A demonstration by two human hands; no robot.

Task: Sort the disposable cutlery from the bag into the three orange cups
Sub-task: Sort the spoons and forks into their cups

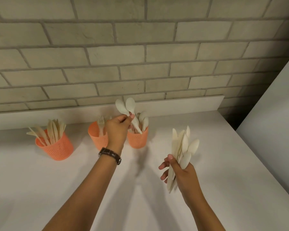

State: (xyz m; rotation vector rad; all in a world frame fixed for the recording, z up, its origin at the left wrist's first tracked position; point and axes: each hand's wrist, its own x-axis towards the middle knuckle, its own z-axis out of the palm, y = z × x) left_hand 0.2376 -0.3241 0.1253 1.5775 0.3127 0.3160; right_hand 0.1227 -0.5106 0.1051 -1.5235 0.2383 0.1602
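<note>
Seemingly well along: knives (52, 130) in the left cup (57, 149), forks (101, 121) in the middle cup (97, 139), spoons (144, 120) in the right cup (138, 140), with two more spoons (129, 105) pinched in the left hand (118, 129) over it and a bundle (182, 147) gripped in the right hand (180, 170), nearer, left to sort.

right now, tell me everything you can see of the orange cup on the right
The right cup is orange and looks like plastic, with a wall of small holes and a shape narrowing toward the base. It stands upright on the white counter, near the middle cup. Pale spoons stand in it, bowls up. The left hand pinches two more spoons, handles dipping into its mouth.
</note>
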